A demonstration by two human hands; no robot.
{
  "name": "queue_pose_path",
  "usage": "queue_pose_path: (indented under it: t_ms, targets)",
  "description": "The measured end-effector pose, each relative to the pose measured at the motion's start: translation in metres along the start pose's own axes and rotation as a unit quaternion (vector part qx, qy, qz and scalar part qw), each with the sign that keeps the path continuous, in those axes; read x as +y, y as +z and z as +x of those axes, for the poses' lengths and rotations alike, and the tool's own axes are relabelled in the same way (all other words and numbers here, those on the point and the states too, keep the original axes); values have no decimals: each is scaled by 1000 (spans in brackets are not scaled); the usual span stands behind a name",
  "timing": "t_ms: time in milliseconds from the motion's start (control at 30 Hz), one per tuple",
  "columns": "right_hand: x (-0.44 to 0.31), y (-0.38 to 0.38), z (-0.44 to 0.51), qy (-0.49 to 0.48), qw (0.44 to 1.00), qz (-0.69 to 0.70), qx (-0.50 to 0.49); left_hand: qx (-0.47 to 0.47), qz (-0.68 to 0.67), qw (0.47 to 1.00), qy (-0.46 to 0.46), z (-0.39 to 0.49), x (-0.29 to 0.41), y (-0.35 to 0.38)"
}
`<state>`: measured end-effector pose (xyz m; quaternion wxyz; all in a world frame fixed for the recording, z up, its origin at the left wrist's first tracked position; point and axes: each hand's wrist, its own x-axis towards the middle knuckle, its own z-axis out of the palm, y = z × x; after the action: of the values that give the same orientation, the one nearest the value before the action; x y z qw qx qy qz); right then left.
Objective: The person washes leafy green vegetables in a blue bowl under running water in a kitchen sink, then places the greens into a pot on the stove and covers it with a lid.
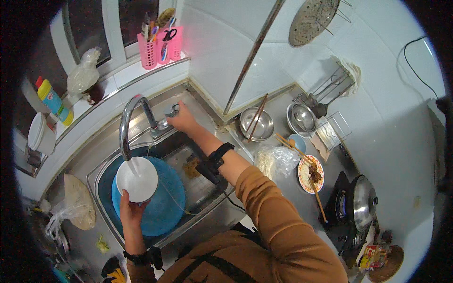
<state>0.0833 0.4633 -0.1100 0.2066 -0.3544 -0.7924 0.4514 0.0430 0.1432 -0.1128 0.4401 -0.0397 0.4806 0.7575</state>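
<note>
My left hand [131,208] grips a white bowl [141,182] by its near rim, thumb over the edge. The bowl is held over a blue plastic basin [162,215] that sits in the stainless steel sink [208,208]. From the chrome gooseneck faucet [124,131] a stream of water falls into the bowl. My right hand [183,119] reaches across the sink, its fingers closed around the faucet's lever handle [172,110]. A brownish clump of scraps [191,167] lies on the sink floor at the drain.
Right of the sink stand a steel bowl [263,127] with chopsticks, a plastic bag [279,159], a patterned plate with food [304,177] and a lidded pan [364,203] by a burner with a blue flame [340,204]. The windowsill holds a bottle [55,100] and pink holders [148,55].
</note>
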Motion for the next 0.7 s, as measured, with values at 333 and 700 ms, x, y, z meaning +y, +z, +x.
queue_pose_path:
  t_ms: [333,700]
  targets:
    - [-13,6,-8,15,996,-87,31,-3,12,1000,-20,-3,-4,0]
    - [-5,2,-2,-8,988,-156,0,-8,-13,999,-45,2,-9,-8]
